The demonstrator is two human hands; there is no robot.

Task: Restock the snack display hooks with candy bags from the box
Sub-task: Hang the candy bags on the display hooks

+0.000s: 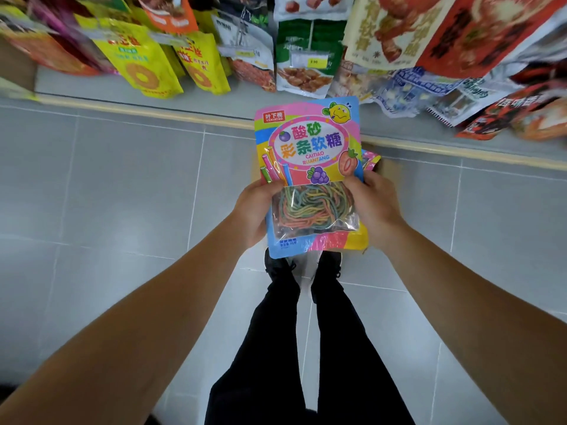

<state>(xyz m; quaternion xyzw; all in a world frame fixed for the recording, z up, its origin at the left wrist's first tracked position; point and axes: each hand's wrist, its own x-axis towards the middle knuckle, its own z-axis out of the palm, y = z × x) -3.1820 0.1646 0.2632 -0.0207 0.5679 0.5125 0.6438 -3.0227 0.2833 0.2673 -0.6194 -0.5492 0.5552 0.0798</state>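
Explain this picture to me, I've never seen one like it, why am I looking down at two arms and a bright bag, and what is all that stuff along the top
There is no machine here. The one picture comes from a wide-angle camera worn on a person's head, looking forward and down, so you see their own arms, legs and shoes over a grey tiled floor.

Both hands grip one colourful candy bag: the left hand on its left edge, the right hand on its right edge. Through the bag's clear window you can see rainbow candy strings.

Behind the bag, a brown cardboard box peeks out with another bag's edge in it; most of it is hidden.

Along the top hangs the shop's snack display: yellow snack bags at left, other packets at centre and right, above a pale base shelf.
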